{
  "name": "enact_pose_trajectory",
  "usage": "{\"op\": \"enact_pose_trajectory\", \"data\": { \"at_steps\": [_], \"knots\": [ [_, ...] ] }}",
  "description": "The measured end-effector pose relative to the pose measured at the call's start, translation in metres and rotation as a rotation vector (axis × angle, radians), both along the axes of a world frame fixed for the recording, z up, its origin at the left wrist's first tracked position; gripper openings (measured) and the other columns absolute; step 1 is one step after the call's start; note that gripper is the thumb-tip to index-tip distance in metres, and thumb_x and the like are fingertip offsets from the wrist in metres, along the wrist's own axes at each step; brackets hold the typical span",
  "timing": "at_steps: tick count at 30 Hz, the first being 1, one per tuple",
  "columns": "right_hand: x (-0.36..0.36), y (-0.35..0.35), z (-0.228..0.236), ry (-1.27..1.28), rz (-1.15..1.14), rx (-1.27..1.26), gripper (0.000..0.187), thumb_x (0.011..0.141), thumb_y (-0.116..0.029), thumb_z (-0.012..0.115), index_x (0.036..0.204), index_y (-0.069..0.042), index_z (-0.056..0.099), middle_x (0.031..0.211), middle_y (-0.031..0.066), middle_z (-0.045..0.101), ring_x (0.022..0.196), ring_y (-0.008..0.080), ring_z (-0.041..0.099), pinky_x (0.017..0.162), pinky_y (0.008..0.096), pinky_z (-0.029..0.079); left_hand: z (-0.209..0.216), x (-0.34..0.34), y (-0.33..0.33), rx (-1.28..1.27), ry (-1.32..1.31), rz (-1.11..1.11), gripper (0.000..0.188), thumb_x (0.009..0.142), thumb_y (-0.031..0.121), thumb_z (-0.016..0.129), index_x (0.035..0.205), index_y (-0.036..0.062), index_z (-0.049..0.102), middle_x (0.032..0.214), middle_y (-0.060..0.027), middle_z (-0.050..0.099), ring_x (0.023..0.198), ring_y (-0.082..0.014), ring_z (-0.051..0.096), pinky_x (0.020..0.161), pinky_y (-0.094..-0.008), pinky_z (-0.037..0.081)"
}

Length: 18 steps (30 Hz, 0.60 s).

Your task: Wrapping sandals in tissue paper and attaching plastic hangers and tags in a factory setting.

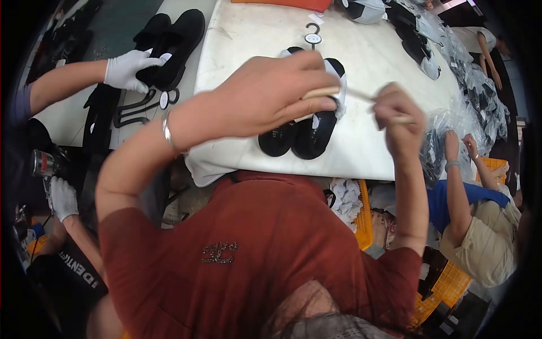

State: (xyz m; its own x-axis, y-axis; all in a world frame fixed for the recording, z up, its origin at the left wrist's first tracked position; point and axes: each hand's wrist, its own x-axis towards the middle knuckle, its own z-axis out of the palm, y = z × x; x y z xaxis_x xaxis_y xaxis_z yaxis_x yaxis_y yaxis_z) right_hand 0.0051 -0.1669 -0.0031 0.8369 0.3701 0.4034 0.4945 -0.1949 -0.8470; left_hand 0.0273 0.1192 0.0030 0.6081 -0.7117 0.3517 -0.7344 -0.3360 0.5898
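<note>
Both my hands are raised above the white-covered table. My left hand (pixel 271 93) is closed on a narrow beige strip (pixel 322 92), whose kind I cannot make out. A thin strand runs across toward my right hand (pixel 398 116), which is blurred and closed in a fist on its other end. Below my left hand lies a pair of black slippers (pixel 316 135) with heels toward me, partly hidden by the hand. A black hook with a round white tag (pixel 313 38) stands out past their far ends.
At left, a co-worker's white-gloved hand (pixel 131 70) touches black shoes (pixel 183 42) beside black hangers (pixel 132 110). More shoes (pixel 418 45) and clear plastic bags (pixel 480 93) line the right side. Another person's hands (pixel 451 146) are among the bags. Orange crates (pixel 367 220) stand below the table (pixel 237 34).
</note>
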Motion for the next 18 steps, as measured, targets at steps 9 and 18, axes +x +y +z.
{"op": "enact_pose_trajectory", "data": {
  "at_steps": [9, 18],
  "knots": [
    [0.007, 0.060, -0.025, 0.050, -0.231, 0.180, 0.011, 0.081, 0.002, 0.069, 0.093, 0.001, 0.071, 0.101, 0.0109, 0.068, 0.085, 0.0198, 0.065, 0.073, 0.0271, 0.050, -0.025, 0.024, -0.080, -0.469, -0.243, -0.013, 0.089, 0.087, 0.034, 0.074, 0.159, 0.0113, 0.027, 0.158, -0.0223, 0.035, 0.137, -0.0401, 0.044, 0.113, -0.0479, 0.035],
    [0.091, 0.021, -0.033, 0.308, -0.275, 0.701, 0.041, 0.095, -0.002, 0.062, 0.133, 0.009, 0.054, 0.128, 0.0159, 0.060, 0.092, 0.0154, 0.064, 0.081, 0.0284, 0.053, -0.038, 0.157, -0.071, -0.142, -0.133, 0.156, 0.032, 0.105, 0.026, 0.052, 0.128, 0.0076, 0.064, 0.110, -0.0076, 0.072, 0.099, -0.0257, 0.068, 0.087, -0.0398, 0.052]
  ]
}}
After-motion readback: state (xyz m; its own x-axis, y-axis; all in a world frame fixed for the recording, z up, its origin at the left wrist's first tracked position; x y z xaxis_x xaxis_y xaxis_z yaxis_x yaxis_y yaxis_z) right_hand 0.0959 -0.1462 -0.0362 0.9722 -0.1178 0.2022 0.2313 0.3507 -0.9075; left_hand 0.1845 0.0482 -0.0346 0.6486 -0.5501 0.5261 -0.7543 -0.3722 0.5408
